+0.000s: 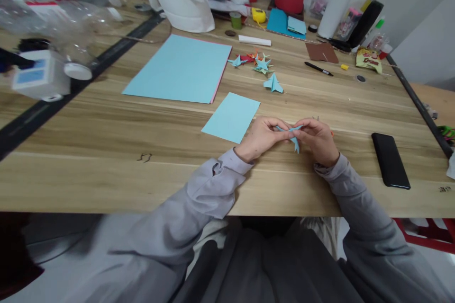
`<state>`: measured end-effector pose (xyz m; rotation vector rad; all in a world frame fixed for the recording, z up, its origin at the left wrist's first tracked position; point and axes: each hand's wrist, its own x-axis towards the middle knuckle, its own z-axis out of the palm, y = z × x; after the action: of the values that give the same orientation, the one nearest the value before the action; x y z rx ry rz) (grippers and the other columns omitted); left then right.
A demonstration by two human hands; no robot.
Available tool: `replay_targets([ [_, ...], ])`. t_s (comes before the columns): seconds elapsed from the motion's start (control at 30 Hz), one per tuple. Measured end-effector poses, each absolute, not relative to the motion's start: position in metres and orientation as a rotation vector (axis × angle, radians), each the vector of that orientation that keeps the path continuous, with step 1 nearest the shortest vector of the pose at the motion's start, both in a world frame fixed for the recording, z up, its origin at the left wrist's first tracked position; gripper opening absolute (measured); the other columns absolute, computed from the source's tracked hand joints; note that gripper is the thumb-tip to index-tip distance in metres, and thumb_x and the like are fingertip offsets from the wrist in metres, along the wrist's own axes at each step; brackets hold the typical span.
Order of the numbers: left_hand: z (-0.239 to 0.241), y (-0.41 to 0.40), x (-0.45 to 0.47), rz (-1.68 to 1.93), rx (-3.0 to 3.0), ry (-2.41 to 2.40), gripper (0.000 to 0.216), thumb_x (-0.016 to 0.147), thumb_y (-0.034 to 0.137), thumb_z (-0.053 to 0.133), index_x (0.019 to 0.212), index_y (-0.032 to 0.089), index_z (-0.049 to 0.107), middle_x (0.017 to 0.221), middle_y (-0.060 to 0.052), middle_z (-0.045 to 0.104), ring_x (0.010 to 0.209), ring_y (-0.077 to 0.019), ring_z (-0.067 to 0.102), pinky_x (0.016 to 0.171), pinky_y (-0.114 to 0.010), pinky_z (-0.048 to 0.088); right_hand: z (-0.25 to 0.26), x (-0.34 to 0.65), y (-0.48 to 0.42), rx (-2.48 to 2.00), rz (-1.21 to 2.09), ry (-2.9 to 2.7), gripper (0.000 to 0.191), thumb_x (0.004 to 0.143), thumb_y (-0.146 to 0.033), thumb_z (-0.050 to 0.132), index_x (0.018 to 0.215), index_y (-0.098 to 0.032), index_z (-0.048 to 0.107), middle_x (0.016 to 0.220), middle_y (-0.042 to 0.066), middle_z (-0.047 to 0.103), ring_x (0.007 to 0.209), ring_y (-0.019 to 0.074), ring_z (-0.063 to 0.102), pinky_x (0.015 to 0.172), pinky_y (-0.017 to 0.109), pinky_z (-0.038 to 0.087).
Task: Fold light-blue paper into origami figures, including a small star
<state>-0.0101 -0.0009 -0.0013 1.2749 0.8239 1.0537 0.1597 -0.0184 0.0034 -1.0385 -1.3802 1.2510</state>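
My left hand (262, 136) and my right hand (318, 139) meet over the wooden table (106, 161), both pinched on a small light-blue folded paper piece (292, 133) held between the fingertips. One point of the paper hangs down between the hands. Just left of my left hand lies a small light-blue paper sheet (232, 117). Farther back rests a large light-blue sheet (179, 68) with a pink sheet edge showing under it. Several finished paper shapes (262, 65) lie beyond, with a blue folded one (273, 83) nearest.
A black phone (390, 160) lies at the right. A black pen (318, 68), brown card (322, 52), paper-towel roll (336, 9) and snack packet (368, 59) sit at the back right. Clear plastic bottles (71, 4) and a white box (40, 75) crowd the left.
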Motion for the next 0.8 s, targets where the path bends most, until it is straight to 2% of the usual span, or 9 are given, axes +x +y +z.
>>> replay_targets([
  [0.1,-0.0042,-0.0009,-0.0081,1.09,1.232,0.822,0.029,0.057,0.039,0.089,0.063,0.016,0.073,0.077,-0.007,0.076,0.064,-0.0156,0.067,0.061,-0.028,0.055,0.0015,0.1596,-0.0175,-1.037,1.248,-1.345,0.038,0.062,-0.052,0.085,0.081,-0.024,0.067,0.072,-0.001,0.069,0.064,0.0138,0.066,0.06,0.027,0.055],
  [0.4,-0.0085,0.0022,-0.011,1.076,1.355,0.966,0.028,0.058,0.04,0.088,0.063,0.017,0.074,0.063,-0.004,0.071,0.058,-0.0149,0.063,0.057,-0.027,0.049,0.0,0.1601,-0.0172,-1.021,1.223,-1.371,0.029,0.065,-0.045,0.085,0.08,-0.023,0.072,0.072,-0.001,0.07,0.063,0.0129,0.064,0.061,0.028,0.055],
  [0.57,-0.0064,0.002,-0.0118,1.037,1.378,0.991,0.025,0.061,0.037,0.086,0.064,0.015,0.074,0.063,-0.004,0.071,0.055,-0.0128,0.059,0.054,-0.025,0.044,0.0003,0.1603,-0.0169,-1.012,1.22,-1.375,0.026,0.065,-0.042,0.086,0.079,-0.023,0.075,0.068,-0.003,0.069,0.06,0.0106,0.063,0.062,0.025,0.055],
  [0.8,-0.0068,0.0019,-0.011,1.05,1.368,1.036,0.022,0.06,0.032,0.085,0.063,0.015,0.073,0.065,-0.005,0.072,0.058,-0.0133,0.06,0.056,-0.026,0.045,0.0021,0.1582,-0.0172,-1.053,1.25,-1.317,0.028,0.059,-0.044,0.088,0.069,-0.022,0.075,0.067,-0.002,0.071,0.059,0.0109,0.063,0.062,0.026,0.056],
])
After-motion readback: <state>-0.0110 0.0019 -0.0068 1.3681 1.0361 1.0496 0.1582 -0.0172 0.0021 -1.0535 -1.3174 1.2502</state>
